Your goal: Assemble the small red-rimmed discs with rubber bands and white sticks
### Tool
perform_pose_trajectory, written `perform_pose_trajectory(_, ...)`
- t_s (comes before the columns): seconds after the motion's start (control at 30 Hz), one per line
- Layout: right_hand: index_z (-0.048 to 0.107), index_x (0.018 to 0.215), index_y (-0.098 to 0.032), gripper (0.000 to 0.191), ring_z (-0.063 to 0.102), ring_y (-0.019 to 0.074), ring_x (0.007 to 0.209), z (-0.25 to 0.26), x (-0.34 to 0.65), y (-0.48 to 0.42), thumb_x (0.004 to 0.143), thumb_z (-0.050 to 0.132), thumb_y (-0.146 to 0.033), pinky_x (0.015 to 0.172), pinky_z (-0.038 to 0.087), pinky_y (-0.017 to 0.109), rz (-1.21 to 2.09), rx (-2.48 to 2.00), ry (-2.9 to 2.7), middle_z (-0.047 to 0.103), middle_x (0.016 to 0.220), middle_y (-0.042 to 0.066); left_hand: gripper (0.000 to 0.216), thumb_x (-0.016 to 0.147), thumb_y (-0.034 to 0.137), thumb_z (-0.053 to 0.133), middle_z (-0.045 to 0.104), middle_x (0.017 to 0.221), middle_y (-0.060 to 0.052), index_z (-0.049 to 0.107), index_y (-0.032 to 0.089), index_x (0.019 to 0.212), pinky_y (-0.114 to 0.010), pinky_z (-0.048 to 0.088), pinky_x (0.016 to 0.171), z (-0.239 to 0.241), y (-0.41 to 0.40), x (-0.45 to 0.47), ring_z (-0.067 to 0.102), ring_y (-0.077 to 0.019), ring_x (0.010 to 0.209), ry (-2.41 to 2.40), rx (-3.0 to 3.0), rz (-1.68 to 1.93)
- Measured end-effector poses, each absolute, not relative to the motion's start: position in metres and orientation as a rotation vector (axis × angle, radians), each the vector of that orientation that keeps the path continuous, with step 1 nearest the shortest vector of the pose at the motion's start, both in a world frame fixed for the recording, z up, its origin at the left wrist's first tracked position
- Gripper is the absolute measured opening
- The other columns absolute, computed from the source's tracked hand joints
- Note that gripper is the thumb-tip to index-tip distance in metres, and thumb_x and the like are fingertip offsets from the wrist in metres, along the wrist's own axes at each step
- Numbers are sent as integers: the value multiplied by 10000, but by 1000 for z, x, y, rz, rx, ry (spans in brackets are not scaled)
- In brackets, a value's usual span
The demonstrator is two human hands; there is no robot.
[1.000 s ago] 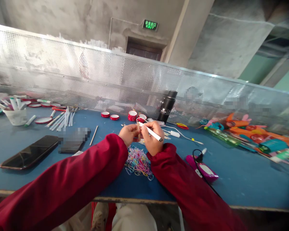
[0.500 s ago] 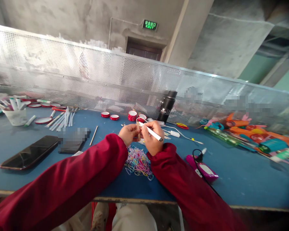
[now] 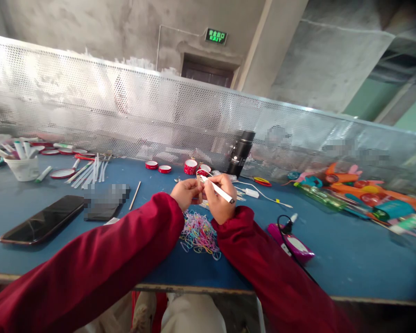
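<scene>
My left hand (image 3: pixel 184 193) and my right hand (image 3: pixel 220 196) meet above the blue table (image 3: pixel 346 252), both in dark red sleeves. The left hand's fingers pinch a small upright wooden stick (image 3: pixel 199 189). My right hand is closed around a white marker pen (image 3: pixel 217 189) that points up-left toward the stick. A pile of thin coloured rubber bands (image 3: pixel 198 232) lies on the table just below both hands.
A black phone (image 3: pixel 41 225) lies at the left. A white cup of markers (image 3: pixel 22 164), loose sticks (image 3: pixel 90 173) and red lids (image 3: pixel 158 166) sit further back. A black flask (image 3: pixel 241 152), a magenta device with cable (image 3: pixel 291 240) and colourful toys (image 3: pixel 364 192) are right. A perforated metal screen (image 3: pixel 125 111) backs the table.
</scene>
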State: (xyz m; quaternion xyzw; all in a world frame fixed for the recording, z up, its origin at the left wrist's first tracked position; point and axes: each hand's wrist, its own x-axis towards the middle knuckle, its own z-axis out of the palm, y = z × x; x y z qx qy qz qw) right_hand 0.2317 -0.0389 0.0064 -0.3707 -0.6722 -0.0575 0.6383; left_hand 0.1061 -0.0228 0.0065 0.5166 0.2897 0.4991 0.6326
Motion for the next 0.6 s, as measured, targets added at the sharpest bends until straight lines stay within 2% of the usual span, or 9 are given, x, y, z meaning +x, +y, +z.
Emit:
perform_pose_trajectory(0.17,567,828,-210,73,592,162,642,6,232,-39,861,595,-268,606,470,300,-139,-845,-1528,620,717,2,211,741,294,756,683,731,-15,631,142,818,-234,490,614,8,-24,106,632,-111,608,671,1177,1126)
perform_pose_trajectory(0.43,570,827,-209,79,593,162,628,5,232,-38,857,600,-276,601,474,304,-126,-842,-1538,625,721,5,200,747,290,748,674,712,-18,632,144,820,-254,499,640,7,-24,106,665,-147,668,674,1186,1130)
perform_pose_trajectory(0.6,569,832,-212,81,596,163,628,6,232,-39,866,593,-281,595,475,303,-121,-847,-1536,631,719,6,188,742,271,755,669,704,-16,641,144,820,-245,482,626,8,-24,106,642,-128,627,684,1182,1117)
